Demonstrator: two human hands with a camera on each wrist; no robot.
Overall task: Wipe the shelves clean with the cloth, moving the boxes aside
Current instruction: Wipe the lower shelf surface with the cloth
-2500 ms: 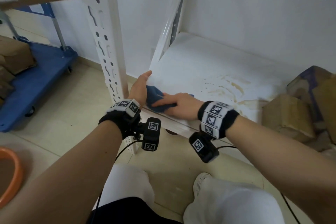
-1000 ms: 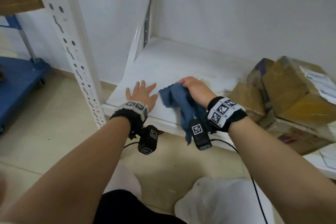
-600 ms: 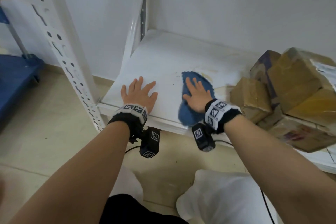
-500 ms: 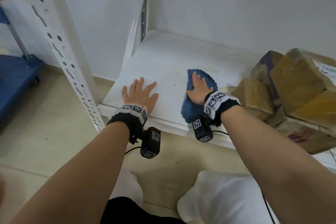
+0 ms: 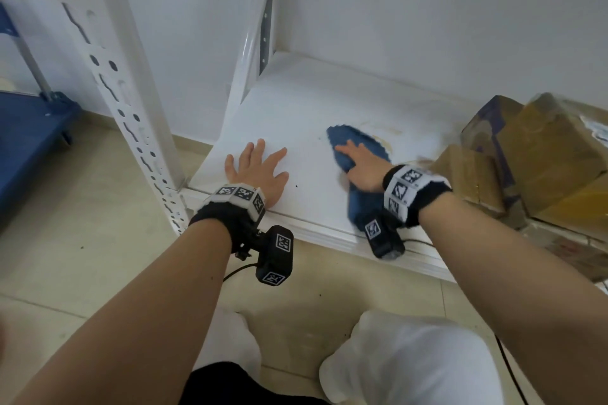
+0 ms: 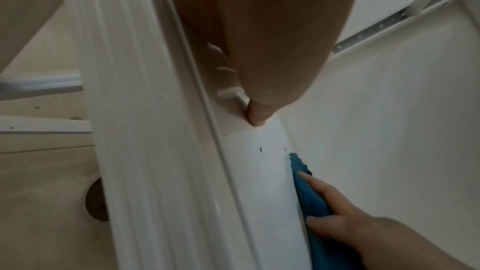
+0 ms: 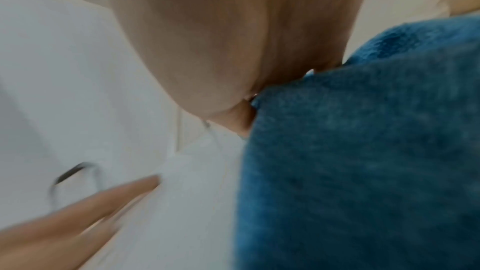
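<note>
A blue cloth (image 5: 357,149) lies spread on the white bottom shelf (image 5: 306,108), its near end hanging over the front edge. My right hand (image 5: 360,163) presses flat on the cloth (image 7: 363,141) with straight fingers. My left hand (image 5: 255,164) lies flat on the bare shelf near its left front corner, fingers spread. Brown cardboard boxes (image 5: 533,158) are piled at the shelf's right end, just right of my right wrist. Faint brown stains (image 5: 381,128) show beyond the cloth. In the left wrist view the cloth (image 6: 309,198) and right hand (image 6: 345,227) appear along the shelf.
A white perforated upright (image 5: 112,76) stands at the shelf's left front corner, a second upright (image 5: 260,33) at the back. White wall (image 5: 444,16) closes the rear. A blue cart (image 5: 29,141) sits on the tiled floor (image 5: 82,223) at far left. My knees (image 5: 408,358) are below.
My right hand brought the cloth from the shelf's left front corner, flattened onto it in the middle, and pushed it farther back toward the stains. My left hand flattened on the shelf and stays there.
</note>
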